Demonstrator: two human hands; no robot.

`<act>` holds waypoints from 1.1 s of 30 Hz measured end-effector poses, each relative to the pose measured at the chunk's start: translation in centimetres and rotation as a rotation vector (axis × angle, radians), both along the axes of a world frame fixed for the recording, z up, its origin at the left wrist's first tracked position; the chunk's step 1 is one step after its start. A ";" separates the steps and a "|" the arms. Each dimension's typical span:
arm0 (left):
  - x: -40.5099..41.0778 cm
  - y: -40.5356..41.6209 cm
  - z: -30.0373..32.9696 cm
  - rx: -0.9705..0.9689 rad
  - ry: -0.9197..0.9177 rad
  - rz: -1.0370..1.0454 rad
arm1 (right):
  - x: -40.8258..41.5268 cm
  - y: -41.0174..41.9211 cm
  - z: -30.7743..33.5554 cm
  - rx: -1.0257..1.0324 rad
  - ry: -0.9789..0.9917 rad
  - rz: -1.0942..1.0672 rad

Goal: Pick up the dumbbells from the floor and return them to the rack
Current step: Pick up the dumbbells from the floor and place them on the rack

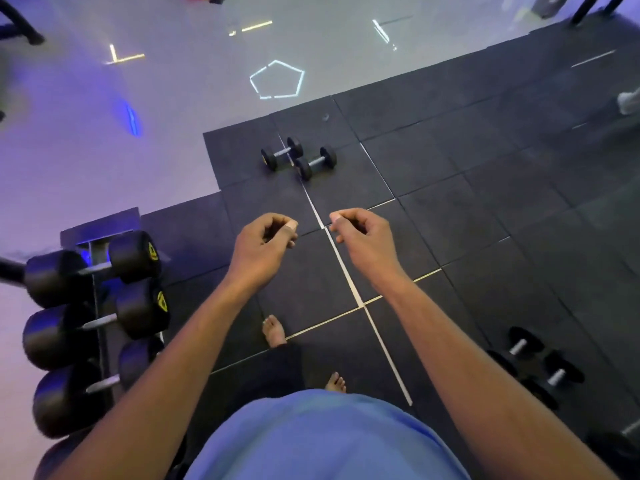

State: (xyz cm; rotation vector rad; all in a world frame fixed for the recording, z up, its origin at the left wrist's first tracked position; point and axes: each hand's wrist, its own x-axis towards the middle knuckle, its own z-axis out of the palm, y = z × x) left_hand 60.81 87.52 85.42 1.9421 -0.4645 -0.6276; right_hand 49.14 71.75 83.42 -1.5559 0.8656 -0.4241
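Note:
Two small black dumbbells lie side by side on the dark rubber mat ahead of me, one [282,154] to the left and the other [316,162] just right of it, touching. My left hand [266,237] and my right hand [363,233] are held out in front of me above the mat, short of the pair. Both have curled fingers with the thumb near the fingertips, and both hold nothing. The rack [98,306] stands at my left with three large dumbbells on it, the top one [93,268] nearest the pair.
Two more dumbbells [538,363] lie on the mat at my lower right. My bare feet [274,330] stand on the tiles. Beyond the mat's edge is a glossy pale floor [173,98] with light reflections. A white shoe [628,102] shows at the far right.

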 end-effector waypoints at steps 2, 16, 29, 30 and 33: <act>2.6 -2.1 -1.4 0.008 0.028 0.026 | 2.8 -2.3 -1.6 0.018 0.040 0.015; 29.2 -20.2 -9.8 0.236 0.095 -0.101 | 27.6 -19.1 -9.4 0.080 0.292 -0.068; 49.0 -40.1 -19.2 0.493 0.189 -0.270 | 48.4 -39.1 -20.2 0.240 0.443 -0.119; 50.3 -41.6 -20.1 0.502 0.217 -0.262 | 49.9 -40.6 -21.2 0.263 0.459 -0.122; 54.5 -45.8 -23.4 0.536 0.284 -0.253 | 54.1 -44.9 -24.6 0.326 0.519 -0.126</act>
